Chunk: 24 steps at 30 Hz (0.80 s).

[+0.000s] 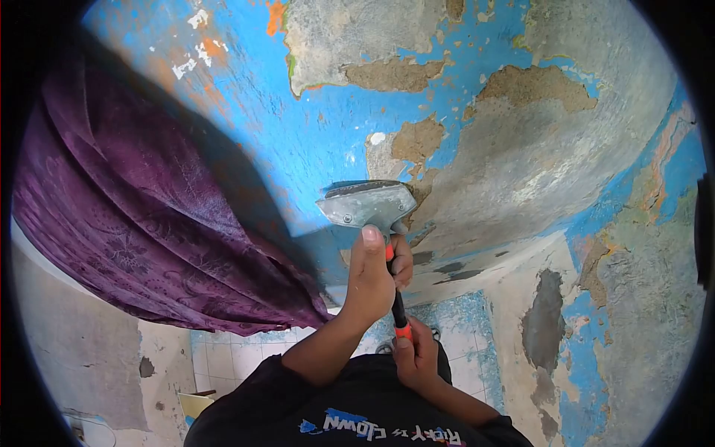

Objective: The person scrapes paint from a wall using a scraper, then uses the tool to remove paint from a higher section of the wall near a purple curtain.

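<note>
Head view. The left hand [372,272] was raised in front of the wall [313,134], forearm running up from the lower centre of the frame, its back toward the camera. Its fingers were clenched around the upper part of the scraper's [370,205] handle, with the thumb [370,237] extended upward and pressed at the neck just beneath the blade. The right hand [417,356] sat lower and closer to the body, fingers closed around the bottom end of the same handle, which showed black with red-orange sections between the two hands. Both hands were therefore grasping the scraper, one above the other.

The scraper's wide grey metal blade lay with its top edge against the wall, at the boundary where blue paint met a bare grey-brown patch of plaster [521,164]. The wall was heavily peeled: large bare areas spread to the right and above, with blue paint remaining mainly to the left and along the far right edge.

A purple patterned curtain [126,208] hung just left of the working spot, its shadow falling across the blue paint beside the blade. It did not cover the blade. Below, a tiled floor [462,335] strewn with blue paint flakes was visible. The person's black shirt [350,410] filled the bottom edge.
</note>
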{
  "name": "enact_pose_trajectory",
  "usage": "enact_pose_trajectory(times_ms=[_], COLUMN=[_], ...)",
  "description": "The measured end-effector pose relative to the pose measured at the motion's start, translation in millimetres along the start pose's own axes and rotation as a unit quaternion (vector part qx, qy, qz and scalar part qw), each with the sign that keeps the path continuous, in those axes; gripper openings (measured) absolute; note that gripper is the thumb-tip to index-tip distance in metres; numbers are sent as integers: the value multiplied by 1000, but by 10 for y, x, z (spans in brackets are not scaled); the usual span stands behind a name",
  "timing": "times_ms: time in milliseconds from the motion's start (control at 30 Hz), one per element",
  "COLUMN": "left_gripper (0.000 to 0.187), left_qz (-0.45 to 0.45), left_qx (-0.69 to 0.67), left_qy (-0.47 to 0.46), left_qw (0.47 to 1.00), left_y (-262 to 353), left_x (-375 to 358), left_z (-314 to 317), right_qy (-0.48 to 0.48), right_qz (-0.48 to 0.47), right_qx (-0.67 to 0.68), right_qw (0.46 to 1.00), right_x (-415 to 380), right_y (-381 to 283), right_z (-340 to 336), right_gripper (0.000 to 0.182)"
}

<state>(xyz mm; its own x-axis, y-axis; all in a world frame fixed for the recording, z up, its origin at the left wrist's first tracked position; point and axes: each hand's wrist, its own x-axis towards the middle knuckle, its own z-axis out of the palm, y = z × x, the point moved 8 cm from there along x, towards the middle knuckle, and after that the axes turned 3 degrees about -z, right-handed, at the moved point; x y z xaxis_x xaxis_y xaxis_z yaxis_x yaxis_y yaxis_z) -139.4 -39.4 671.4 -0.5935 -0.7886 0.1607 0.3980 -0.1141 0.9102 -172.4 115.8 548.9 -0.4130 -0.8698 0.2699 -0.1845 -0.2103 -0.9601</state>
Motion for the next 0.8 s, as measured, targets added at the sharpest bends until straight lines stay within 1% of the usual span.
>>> enact_pose_trajectory(times_ms=[67, 267, 367, 433, 533, 667, 733, 767, 800], left_gripper=[63, 66, 65, 67, 68, 69, 66, 65, 64], left_qz=[-9, -16, -3, 1, -5, 10, 10, 8, -6], left_qx=[-15, -24, -36, -49, -44, -4, -13, -19, -37], left_qy=[26, 26, -27, -6, 0, -26, 5, 20, 6], left_qw=[1000, 999, 999, 999, 999, 1000, 1000, 1000, 999], left_y=[44, -28, -156, -146, -109, -96, -53, -41, -32], left_x=[1, 18, 64, 82, 78, 66, 75, 67, 90], left_z=[52, 23, -13, 4, -1, 10, 13, 28, 73], right_qy=[8, 28, 36, 41, 43, 40, 31, 40, 48], right_qz=[-12, -53, -69, -77, -87, -77, -56, -69, -81], right_qx=[-16, -82, -113, -124, -112, -107, -99, -102, -105], right_qw=[1000, 995, 991, 988, 989, 990, 993, 992, 990], right_x=[20, 56, 132, 165, 159, 160, 143, 144, 154], right_y=[-8, -57, -84, -88, -79, -50, 5, -8, -17], right_z=[-28, -65, -107, -120, -107, -96, -100, -99, -95], right_gripper=[40, 41, 41, 41, 40, 40, 39, 39, 39])
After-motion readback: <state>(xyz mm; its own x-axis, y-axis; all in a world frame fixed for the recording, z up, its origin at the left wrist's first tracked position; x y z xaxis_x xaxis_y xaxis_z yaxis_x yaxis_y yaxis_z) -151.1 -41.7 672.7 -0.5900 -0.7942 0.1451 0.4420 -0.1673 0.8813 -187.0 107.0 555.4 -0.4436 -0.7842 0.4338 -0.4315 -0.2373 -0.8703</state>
